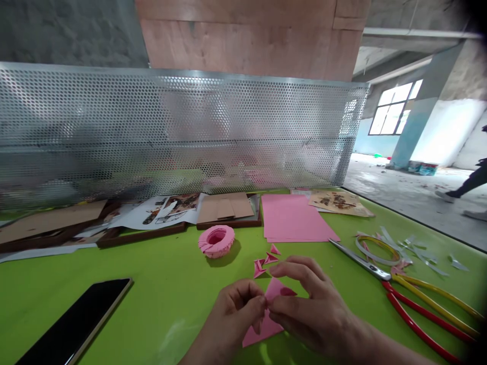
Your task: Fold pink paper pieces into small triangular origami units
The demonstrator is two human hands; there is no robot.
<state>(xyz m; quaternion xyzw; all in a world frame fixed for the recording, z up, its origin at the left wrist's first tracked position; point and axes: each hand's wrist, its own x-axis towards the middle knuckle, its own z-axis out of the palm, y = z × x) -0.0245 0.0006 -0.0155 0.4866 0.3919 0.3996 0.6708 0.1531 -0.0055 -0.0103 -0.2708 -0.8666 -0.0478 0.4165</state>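
Both my hands meet over a piece of pink paper (274,290) near the front of the green table. My left hand (239,310) pinches its left side between thumb and curled fingers. With thumb and fingers, my right hand (314,304) grips the same piece from the right. More pink paper (262,332) lies beneath the hands; whether it is a separate sheet I cannot tell. Just beyond my fingers sit several small folded pink paper triangles (259,268). Farther back stands a ring of interlocked pink paper pieces (216,242).
Scissors (375,268) with red and yellow handles lie right, beside a tape roll (376,249) and clear scraps (426,253). Pink sheets (294,218) and cardboard frames (228,210) line the back, before a perforated metal screen (190,132). A phone (81,319) lies left. A person's leg (470,182) shows far right.
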